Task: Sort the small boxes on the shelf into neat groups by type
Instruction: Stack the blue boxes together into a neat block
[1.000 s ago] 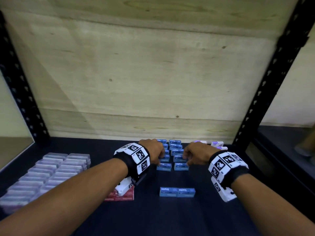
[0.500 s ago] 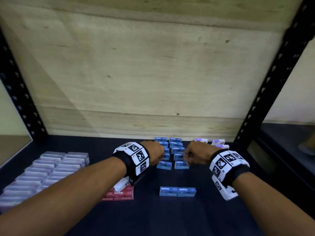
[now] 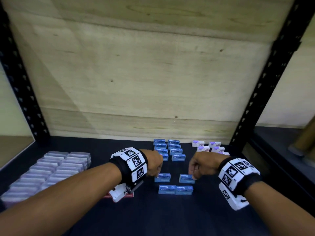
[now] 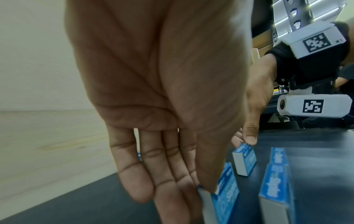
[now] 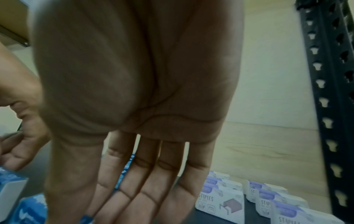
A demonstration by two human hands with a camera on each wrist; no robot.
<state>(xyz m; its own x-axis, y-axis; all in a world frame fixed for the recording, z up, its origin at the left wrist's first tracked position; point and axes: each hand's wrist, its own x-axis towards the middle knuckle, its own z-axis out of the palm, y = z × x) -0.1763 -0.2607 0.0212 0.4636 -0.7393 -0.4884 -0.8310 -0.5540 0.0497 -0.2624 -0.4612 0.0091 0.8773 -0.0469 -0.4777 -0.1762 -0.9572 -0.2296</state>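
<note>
Two rows of blue staples boxes (image 3: 168,149) stand at the back middle of the dark shelf (image 3: 170,215). My left hand (image 3: 157,172) pinches one blue box (image 3: 162,177) between thumb and fingers, also seen in the left wrist view (image 4: 226,195). My right hand (image 3: 191,175) pinches a second blue box (image 3: 186,178) beside it, low at the shelf. Just in front of them a pair of blue boxes (image 3: 175,189) lies end to end. White and purple staples boxes (image 3: 208,147) stand at the back right. In the right wrist view my fingers (image 5: 122,197) point down near those boxes (image 5: 220,203).
Several clear plastic boxes (image 3: 51,169) lie in two rows at the left. A red box (image 3: 129,195) is mostly hidden under my left wrist. A wooden back panel (image 3: 153,82) closes the rear, and black uprights (image 3: 265,79) flank the shelf.
Both hands drew back from the front of the blue rows toward me. Each brought one blue box along, now just behind the front pair.
</note>
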